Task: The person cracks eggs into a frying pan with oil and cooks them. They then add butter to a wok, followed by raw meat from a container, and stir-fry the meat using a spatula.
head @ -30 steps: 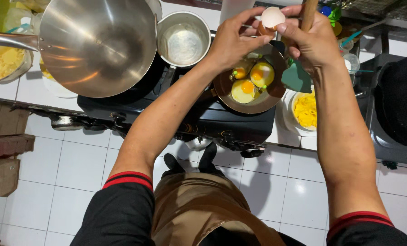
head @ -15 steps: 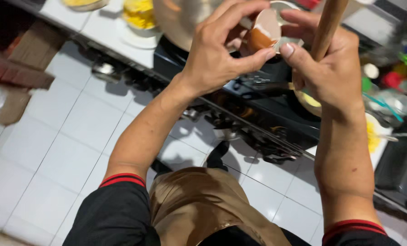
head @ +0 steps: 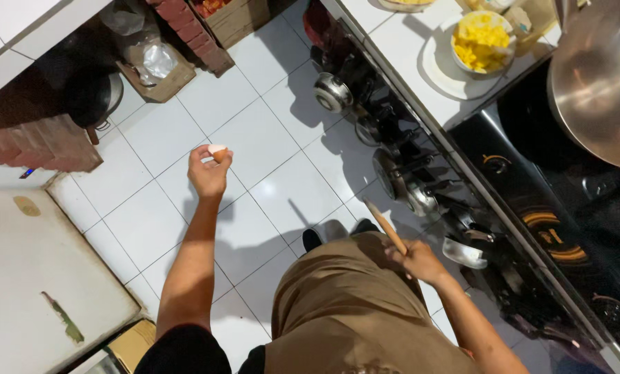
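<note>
The left hand [head: 208, 173] is stretched out away from the body over the white tiled floor [head: 254, 145], and its fingertips pinch an eggshell [head: 217, 151], which is pale outside and brownish on one edge; the shell is well apart from the counter. The right hand [head: 418, 261] is closed around the lower end of a wooden stick handle [head: 386, 227], close to the brown apron [head: 355, 312] of the person, and the handle points up and to the left; its working end cannot be seen. To the right runs a black stove [head: 531, 187] with round knobs, and a large steel wok [head: 597, 83] stands on it at the upper right corner. Under the edge of the counter several metal pots and lids [head: 334, 92] hang or lie in a row, between the floor and the stove. On the white counter [head: 407, 48] there is a bowl of yellow food [head: 482, 41] standing on a white plate [head: 440, 68]. Nothing stands between the left hand and the floor under it. At the upper left are red bricks [head: 185, 28], a cardboard box [head: 237, 17], a flat tray with a clear plastic bag [head: 154, 66] and a dark round pot [head: 91, 97] in shadow. At the lower left a worn white surface [head: 39, 277] with stains covers the corner, and the toes of dark shoes [head: 313, 239] show above the apron.
</note>
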